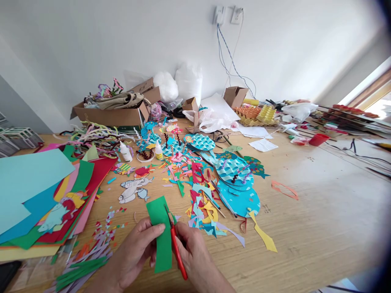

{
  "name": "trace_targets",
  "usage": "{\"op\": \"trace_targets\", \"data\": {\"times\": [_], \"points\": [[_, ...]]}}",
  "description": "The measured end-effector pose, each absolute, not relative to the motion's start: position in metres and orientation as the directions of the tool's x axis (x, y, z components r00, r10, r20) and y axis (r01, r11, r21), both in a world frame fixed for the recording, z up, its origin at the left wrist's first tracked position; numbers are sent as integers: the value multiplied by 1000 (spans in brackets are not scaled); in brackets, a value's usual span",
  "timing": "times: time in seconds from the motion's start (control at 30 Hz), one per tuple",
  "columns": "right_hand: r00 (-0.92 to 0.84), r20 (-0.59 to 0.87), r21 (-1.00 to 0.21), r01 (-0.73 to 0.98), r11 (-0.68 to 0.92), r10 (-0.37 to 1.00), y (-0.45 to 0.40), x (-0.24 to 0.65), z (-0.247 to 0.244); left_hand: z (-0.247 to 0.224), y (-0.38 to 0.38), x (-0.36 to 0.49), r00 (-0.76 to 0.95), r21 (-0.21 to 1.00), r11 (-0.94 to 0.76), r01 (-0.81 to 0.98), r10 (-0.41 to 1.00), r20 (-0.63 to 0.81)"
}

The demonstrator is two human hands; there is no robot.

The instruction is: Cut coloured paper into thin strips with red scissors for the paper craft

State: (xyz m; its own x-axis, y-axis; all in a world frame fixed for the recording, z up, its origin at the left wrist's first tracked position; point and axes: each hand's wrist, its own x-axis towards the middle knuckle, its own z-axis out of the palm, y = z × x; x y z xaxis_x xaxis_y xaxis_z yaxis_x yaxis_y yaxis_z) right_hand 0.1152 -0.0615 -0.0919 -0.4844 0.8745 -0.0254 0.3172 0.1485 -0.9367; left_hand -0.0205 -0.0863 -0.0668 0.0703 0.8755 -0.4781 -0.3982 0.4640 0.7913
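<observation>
My left hand (142, 248) pinches a strip of green paper (163, 248), thumb on its face and fingers behind. The strip stands roughly upright above the table's front part. My right hand (192, 248) grips red-handled scissors (177, 252), whose dark blades lie at the strip's upper right edge. A small sliver of green shows just right of the blades. Beyond the hands lie paper fish cut-outs with drawn outlines (132, 191) and a heap of coloured paper scraps (200, 203).
Coloured paper sheets (33, 175) are stacked at left, with thin paper strips (82, 268) in front. Blue woven-paper discs (236, 195) lie right of centre. Two glue bottles (125, 151) stand behind, near a cardboard box (110, 116). A red cup (319, 139) lies at right.
</observation>
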Motion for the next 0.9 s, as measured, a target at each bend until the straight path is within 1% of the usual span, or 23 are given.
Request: {"op": "trace_targets", "data": {"times": [0.3, 0.57, 0.63, 0.73, 0.8, 0.9], "points": [[-500, -27, -938, 312, 151, 866, -61, 116, -92, -62, -90, -17, 92, 766, 478, -430, 867, -490], [-476, -18, -953, 274, 129, 879, -63, 116, -91, -66, -91, -18, 68, 770, 506, -389, 849, -524], [-481, -34, -964, 246, 97, 876, -63, 116, -91, -64, -90, -19, 32, 804, 487, -342, 861, -508], [-480, -34, -966, 240, 94, 877, -64, 114, -91, -61, -86, -21, -93, 878, 390, -276, 899, -428], [-477, -21, -959, 258, 117, 879, -63, 114, -91, -61, -84, -22, -156, 896, 340, -287, 906, -394], [-479, -25, -947, 293, 133, 877, -63, 113, -92, -62, -82, -21, -182, 881, 326, -343, 897, -403]]}}
